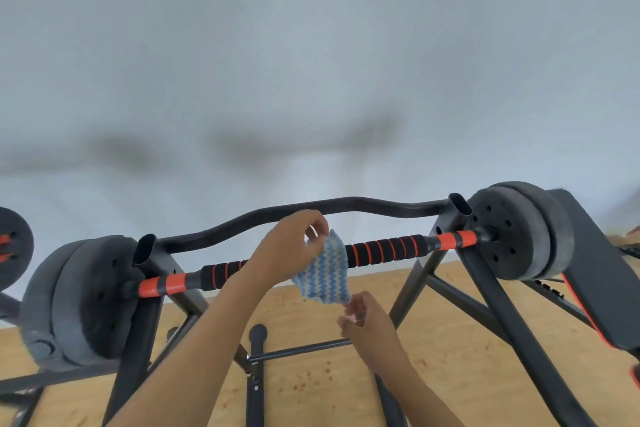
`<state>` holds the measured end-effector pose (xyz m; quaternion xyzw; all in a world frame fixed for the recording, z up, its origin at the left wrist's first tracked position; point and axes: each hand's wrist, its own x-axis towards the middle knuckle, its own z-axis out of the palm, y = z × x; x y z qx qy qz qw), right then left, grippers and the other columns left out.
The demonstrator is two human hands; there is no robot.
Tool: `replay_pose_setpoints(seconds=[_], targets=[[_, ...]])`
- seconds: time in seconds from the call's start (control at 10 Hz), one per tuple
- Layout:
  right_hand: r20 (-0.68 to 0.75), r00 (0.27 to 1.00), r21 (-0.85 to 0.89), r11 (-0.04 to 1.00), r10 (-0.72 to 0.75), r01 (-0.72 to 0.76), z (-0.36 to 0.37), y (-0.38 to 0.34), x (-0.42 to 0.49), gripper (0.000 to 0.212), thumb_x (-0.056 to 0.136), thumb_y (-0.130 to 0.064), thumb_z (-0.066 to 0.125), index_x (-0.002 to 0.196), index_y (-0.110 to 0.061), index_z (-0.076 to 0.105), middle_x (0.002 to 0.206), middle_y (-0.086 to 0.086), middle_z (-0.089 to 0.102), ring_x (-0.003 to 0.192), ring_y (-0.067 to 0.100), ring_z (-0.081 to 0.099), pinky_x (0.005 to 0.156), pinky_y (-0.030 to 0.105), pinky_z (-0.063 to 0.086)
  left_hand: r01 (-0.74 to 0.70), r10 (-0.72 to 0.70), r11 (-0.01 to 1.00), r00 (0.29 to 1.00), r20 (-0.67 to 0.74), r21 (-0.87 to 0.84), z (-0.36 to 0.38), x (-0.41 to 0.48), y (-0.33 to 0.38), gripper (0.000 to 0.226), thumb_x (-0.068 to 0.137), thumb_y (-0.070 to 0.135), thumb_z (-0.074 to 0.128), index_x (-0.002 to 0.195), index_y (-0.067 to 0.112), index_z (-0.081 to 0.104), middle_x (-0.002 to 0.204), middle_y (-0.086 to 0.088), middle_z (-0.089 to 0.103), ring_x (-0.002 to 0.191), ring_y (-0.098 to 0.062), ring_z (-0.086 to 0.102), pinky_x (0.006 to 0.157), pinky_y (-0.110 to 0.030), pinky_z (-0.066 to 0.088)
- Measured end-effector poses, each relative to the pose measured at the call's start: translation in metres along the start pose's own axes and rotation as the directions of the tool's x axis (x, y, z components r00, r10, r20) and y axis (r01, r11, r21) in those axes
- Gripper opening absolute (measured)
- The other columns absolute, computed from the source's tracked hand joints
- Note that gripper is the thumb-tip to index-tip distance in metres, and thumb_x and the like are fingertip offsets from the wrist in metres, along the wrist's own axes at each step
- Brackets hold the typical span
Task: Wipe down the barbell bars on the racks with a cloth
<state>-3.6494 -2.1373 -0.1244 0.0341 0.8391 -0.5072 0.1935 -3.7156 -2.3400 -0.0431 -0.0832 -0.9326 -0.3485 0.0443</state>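
- The cloth [325, 270], knitted in blue and white zigzag stripes, hangs stretched between both hands a little below the middle of the view, in front of the centre of the barbell bar [381, 250].
- It hides the bar's middle section. Whether it touches the bar cannot be told.
- The left hand [287, 250] is at the cloth's 10 o'clock, its arm reaching up from 7 o'clock of the view. Its fingers [318, 225] are curled narrow, pinching the cloth's upper edge.
- The right hand [367, 322] is at the cloth's 5 o'clock, lower than the left. Its fingers [352, 303] are drawn together on the cloth's bottom corner.
- The bar runs tilted from 8 o'clock up toward 2 o'clock, with black foam grips ringed in orange and orange sleeves near each end.
- Grey weight plates sit on both ends: the left plates [86, 298] at 8 o'clock and the right plates [512, 232] at 3 o'clock.
- The bar rests across a black rack [519, 333], whose curved crossbar [346, 202] passes just behind the bar, at its 12 o'clock.
- Another plate [14, 246] with orange fittings shows at the 9 o'clock edge.
- A black padded bench [595, 270] with red trim stands at 3 o'clock, beyond the right plates.
- A wood-toned floor [450, 357] lies beneath, and a pale wall [311, 45] fills the upper half.
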Motion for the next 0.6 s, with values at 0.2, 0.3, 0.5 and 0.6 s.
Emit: replay_pose_setpoints(seconds=[0.2,0.3,0.5,0.6], targets=[[-0.255,0.905,-0.207,0.934,-0.339,0.292,-0.018,-0.019,-0.016,0.029,0.096,-0.015,0.061,0.114,-0.034,0.047,0.113,-0.017,0.046,0.095,0.003,0.055,0.075,0.021,0.052,-0.105,0.058,0.909,0.99,0.125,0.404,0.028,-0.019,0.001,0.051,0.09,0.051,0.074,0.127,0.025,0.051,0.122,0.008,0.054,0.106,-0.014,0.049,0.091,-0.029,0.045],[-0.176,0.838,-0.417,0.81,-0.517,0.412,-0.035,-0.034,-0.013,0.043,0.095,-0.012,0.062,0.132,-0.028,0.046,0.129,-0.016,0.041,0.11,0.001,0.049,0.082,0.015,0.047,-0.05,-0.048,0.779,0.989,0.139,0.624,0.041,-0.012,-0.001,0.026,0.096,0.021,0.066,0.117,0.02,0.05,0.11,0.003,0.06,0.087,-0.015,0.048,0.073,-0.028,0.04],[-0.051,0.773,-0.609,0.633,-0.632,0.478,-0.066,-0.058,0.021,0.058,0.096,-0.021,0.063,0.149,-0.022,0.039,0.157,-0.002,0.038,0.145,0.017,0.036,0.116,0.037,0.036,-0.015,-0.017,0.807,0.999,0.048,0.591,0.047,-0.018,-0.002,0.026,0.09,0.029,0.072,0.104,0.022,0.051,0.092,0.006,0.058,0.076,-0.016,0.056,0.066,-0.029,0.044],[0.08,0.834,-0.611,0.634,-0.546,0.473,-0.075,-0.063,0.029,0.059,0.101,-0.031,0.058,0.154,-0.02,0.034,0.16,0.0,0.037,0.145,0.021,0.038,0.118,0.043,0.038,0.013,-0.026,0.821,1.0,0.014,0.571,0.048,-0.023,-0.001,0.074,0.087,0.068,0.069,0.141,0.022,0.048,0.136,0.001,0.061,0.116,-0.022,0.063,0.103,-0.042,0.05]])
